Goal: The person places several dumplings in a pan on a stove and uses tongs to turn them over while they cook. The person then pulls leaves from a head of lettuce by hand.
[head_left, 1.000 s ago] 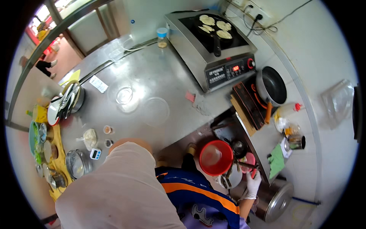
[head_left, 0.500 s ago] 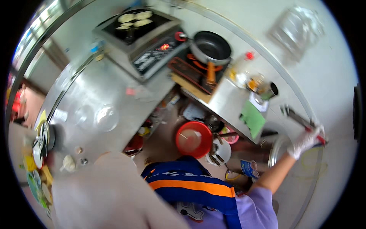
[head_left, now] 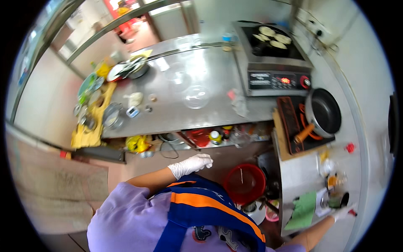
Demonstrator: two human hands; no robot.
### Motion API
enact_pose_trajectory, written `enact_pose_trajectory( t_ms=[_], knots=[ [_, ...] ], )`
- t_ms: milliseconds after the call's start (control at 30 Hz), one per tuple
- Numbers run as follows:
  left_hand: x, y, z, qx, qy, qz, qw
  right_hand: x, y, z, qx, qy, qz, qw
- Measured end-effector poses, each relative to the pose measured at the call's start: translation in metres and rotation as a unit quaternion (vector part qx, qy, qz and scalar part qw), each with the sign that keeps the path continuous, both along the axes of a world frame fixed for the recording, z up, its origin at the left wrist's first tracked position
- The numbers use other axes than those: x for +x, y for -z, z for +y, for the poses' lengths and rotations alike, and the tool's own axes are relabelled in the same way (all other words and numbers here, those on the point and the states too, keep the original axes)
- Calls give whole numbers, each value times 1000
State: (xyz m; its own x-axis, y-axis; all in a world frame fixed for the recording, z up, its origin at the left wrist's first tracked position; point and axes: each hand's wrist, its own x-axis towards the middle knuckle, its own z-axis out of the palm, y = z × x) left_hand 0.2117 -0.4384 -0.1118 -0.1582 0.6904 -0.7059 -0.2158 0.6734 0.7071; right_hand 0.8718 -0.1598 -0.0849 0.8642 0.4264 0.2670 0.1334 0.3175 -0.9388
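My left hand (head_left: 193, 165), in a white glove, is in front of my apron with its fingers curled and nothing visible in them. At the lower right, my gloved right hand (head_left: 343, 213) is closed around a tool with a red handle (head_left: 352, 213); most of the tool is hidden. Just above that hand, a metal cup (head_left: 336, 200) lies tilted on the side counter, beside a green cloth (head_left: 303, 211). Farther up that counter, a black frying pan (head_left: 325, 111) with a wooden handle stands on a small cooker (head_left: 289, 113).
Several pale round cakes (head_left: 275, 38) lie on a flat griddle on the induction cooker (head_left: 275, 80). Clear lids (head_left: 196, 96) sit on the steel table (head_left: 218, 67). A yellow board (head_left: 105, 98) with bowls stands left. A red basin (head_left: 244, 184) is on the floor.
My view has turned left, bringing the steel table's left end and the board into fuller sight. My left hand now shows. My right hand with the tool is lower, near the metal cup.
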Motion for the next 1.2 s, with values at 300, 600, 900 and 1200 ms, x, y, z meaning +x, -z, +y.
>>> enact_pose_trajectory(
  t_ms=[300, 600, 900, 1200],
  knots=[
    [-135, 54, -81, 34, -316, -8, 948, -36, -16, -34, -137, 21, -211, 967],
    [-335, -23, -125, 274, -297, 124, 906, -425, -78, -178, -16, -64, -323, 944],
    [-501, -44, -271, 348, -296, 317, 831, -725, -193, -205, 155, -176, -432, 871],
    [-558, -73, -473, 266, -577, 246, 732, -1018, -165, -257, 187, -680, -545, 454]
  ],
)
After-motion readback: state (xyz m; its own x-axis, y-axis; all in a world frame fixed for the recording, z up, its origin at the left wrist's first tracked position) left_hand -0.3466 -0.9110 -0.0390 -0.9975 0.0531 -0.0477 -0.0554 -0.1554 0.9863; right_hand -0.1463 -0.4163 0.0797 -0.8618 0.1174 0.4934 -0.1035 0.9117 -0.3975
